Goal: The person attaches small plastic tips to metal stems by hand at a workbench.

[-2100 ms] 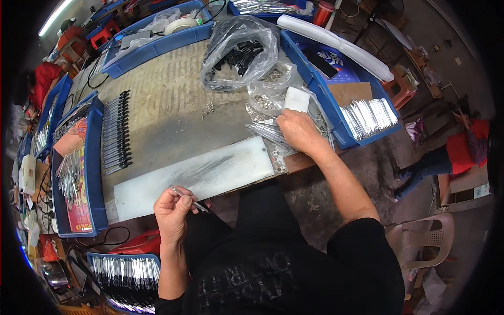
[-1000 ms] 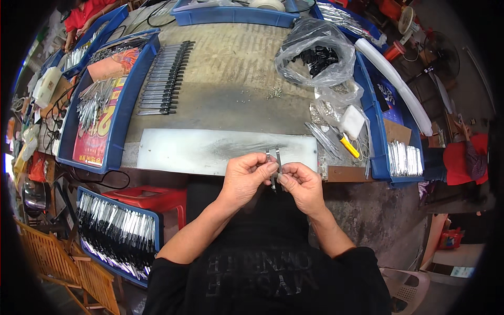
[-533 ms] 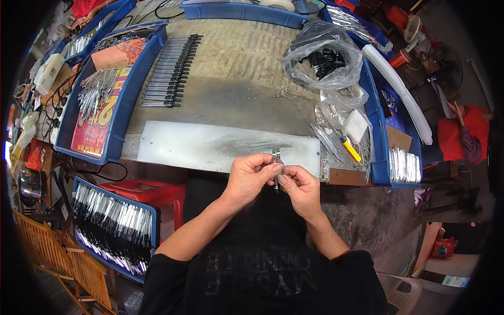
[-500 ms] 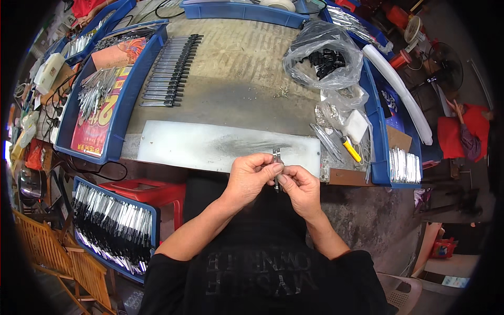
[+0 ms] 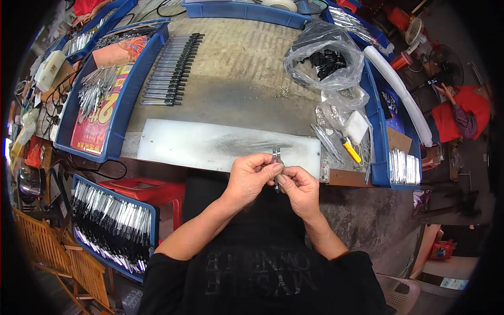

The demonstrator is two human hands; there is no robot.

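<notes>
My left hand (image 5: 253,177) and my right hand (image 5: 300,190) meet over the near edge of the white board (image 5: 184,140). Fingertips of both are pinched together on a small, slim, silver-and-black piece (image 5: 276,154). Its upper end sticks up above my fingers and a dark end shows below; the middle is covered. Beyond the board, on the left of the table, lies a neat row of slim silver-grey pieces with black parts (image 5: 167,79). Tiny metal bits (image 5: 282,92) sit in a small heap at the table's middle.
Right: a clear plastic bag of black parts (image 5: 326,64), a yellow-handled tool (image 5: 352,150), a white block (image 5: 356,127) and a blue tray (image 5: 374,121). Left: a blue tray (image 5: 116,134) of silver pieces, a red stool (image 5: 170,195) and a full lower tray (image 5: 155,226). Another person (image 5: 464,113) is far right.
My hands stay almost still, pinching the same piece. At far right, the other person has shifted, with an arm raised toward the fan.
</notes>
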